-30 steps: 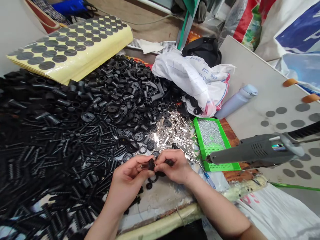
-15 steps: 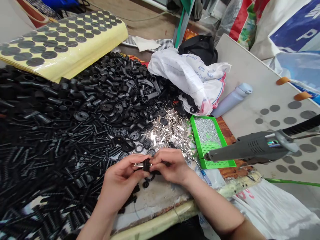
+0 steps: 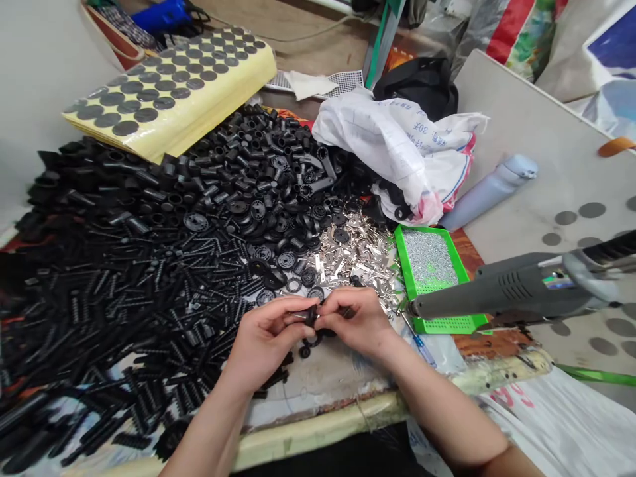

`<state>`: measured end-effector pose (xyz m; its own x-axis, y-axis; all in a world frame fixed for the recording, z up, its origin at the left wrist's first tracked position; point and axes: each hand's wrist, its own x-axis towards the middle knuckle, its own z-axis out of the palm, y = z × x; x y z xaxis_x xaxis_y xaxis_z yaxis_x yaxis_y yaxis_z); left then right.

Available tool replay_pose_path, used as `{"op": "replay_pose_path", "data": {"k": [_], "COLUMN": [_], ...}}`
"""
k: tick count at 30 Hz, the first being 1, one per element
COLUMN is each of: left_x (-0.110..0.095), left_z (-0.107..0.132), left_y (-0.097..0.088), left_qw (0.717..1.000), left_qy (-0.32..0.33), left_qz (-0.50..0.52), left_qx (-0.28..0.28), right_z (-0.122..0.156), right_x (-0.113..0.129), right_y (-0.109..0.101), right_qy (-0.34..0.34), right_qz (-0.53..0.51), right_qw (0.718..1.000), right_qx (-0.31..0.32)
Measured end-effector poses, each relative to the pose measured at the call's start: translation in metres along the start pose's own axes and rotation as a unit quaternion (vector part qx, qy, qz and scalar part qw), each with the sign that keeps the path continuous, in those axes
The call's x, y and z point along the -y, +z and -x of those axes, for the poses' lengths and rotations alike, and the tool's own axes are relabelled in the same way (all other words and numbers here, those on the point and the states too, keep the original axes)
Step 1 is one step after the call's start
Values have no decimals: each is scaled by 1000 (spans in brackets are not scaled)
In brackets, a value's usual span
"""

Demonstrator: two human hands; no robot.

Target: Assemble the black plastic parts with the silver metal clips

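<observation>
Between my two hands, over the front of the bench, is a small black plastic part (image 3: 311,316) with a thin metal piece showing at its left. My left hand (image 3: 265,341) pinches it between thumb and fingers. From the other side, my right hand (image 3: 355,321) has thumb and forefinger closed at the part's right edge, where a tiny shiny bit shows; my fingers hide most of it. Just beyond lie black round discs (image 3: 286,260) and a heap of small silvery metal clips (image 3: 365,248). A little black ring-like piece (image 3: 305,352) rests below my hands.
Black spiral-ridged rods (image 3: 163,298) and short black tubes (image 3: 199,165) cover the left. A green tray (image 3: 405,265) of tiny metal pieces sits right, under a grey electric screwdriver (image 3: 497,288). Nearby are a blue-handled screwdriver (image 3: 424,350), a bottle (image 3: 489,192) and sticker sheets (image 3: 213,99).
The whole view has shifted, so the scene sits further right. The metal piece at the black part now looks thinner, seen from another angle. Both hands keep their pinch.
</observation>
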<state>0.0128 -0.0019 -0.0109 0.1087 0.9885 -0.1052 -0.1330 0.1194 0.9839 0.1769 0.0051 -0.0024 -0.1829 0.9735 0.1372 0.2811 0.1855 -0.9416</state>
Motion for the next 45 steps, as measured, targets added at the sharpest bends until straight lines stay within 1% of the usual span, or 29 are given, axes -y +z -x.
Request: {"op": "replay_pose_path", "data": {"k": [2, 4, 6, 7, 9, 12, 15, 17, 20, 22, 24, 27, 29, 32, 34, 38, 42, 45], "left_x": [1, 2, 2, 2, 1, -1, -2, -1, 0, 1, 2, 3, 4, 6, 6, 3, 2, 2], "left_z": [-1, -1, -1, -1, 0, 0, 0, 0, 1, 2, 3, 4, 4, 2, 1, 1, 1, 1], "left_y": [1, 1, 1, 1, 1, 1, 1, 0, -1, -1, -1, -2, -4, -6, -7, -7, -7, -7], "left_qw": [1000, 1000, 1000, 1000, 999, 1000, 999, 999, 999, 999, 999, 983, 976, 977, 981, 983, 982, 991], "left_qy": [-10, -1, 13, 16, 18, 22, 33, 23, 4, 10, 47, 121, 137, 127, 118, 111, 111, 78], "left_qz": [15, 15, 16, 20, 26, -3, -42, -23, 31, 30, -25, -137, -170, -167, -150, -142, -154, -113], "left_qx": [0, -13, -18, -15, -9, -6, -8, 4, 22, 20, 4, -22, -24, -24, -23, -17, -2, 1], "right_z": [2, 4, 5, 5, 6, 8, 9, 9, 9, 9, 10, 10, 8, 5, 2, -1, -1, 0], "right_x": [-1, -1, 0, 0, 2, 4, 3, 4, 7, 8, 6, 2, 0, 1, 4, 9, 13, 15], "right_y": [3, 6, 8, 8, 8, 6, 4, 4, 5, 6, 6, 6, 6, 6, 6, 4, -3, -3], "right_qy": [33, 63, 68, 53, -16, -122, -171, -183, -189, -184, -172, -174, -189, -196, -183, -158, -162, -141], "right_qz": [-20, -46, -63, -55, 9, 137, 186, 184, 170, 169, 172, 189, 209, 228, 213, 165, 181, 172], "right_qw": [999, 997, 995, 997, 999, 981, 966, 964, 965, 965, 967, 964, 958, 953, 960, 973, 970, 975], "right_qx": [-13, -26, -27, -30, -43, -58, -50, -53, -68, -76, -77, -65, -52, -26, -15, -19, 2, 0]}}
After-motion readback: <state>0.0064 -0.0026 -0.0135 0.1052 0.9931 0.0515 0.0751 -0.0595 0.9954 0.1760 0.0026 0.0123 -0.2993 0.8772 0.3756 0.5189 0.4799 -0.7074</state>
